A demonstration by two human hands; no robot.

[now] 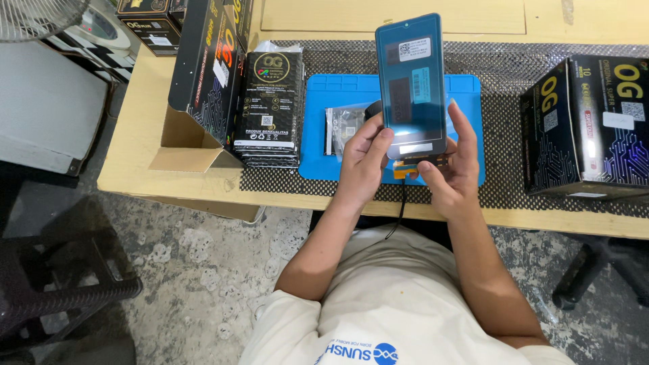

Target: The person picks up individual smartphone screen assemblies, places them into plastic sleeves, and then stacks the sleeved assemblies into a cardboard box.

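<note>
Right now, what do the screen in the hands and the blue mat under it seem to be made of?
The screen looks like glass: flat, glossy, with reflections and stickers on it. The blue mat looks like soft matte rubber or silicone, with moulded compartments along its top edge. The left hand and right hand hold the screen's lower end.

pale wooden worktop [169, 182] | blue rubber mat [324, 108] on black mesh liner [514, 74] | stack of flat black packets [270, 108] | black printed carton [588, 128] right | open black carton [203, 67] left | fan [34, 17] top-left
</note>
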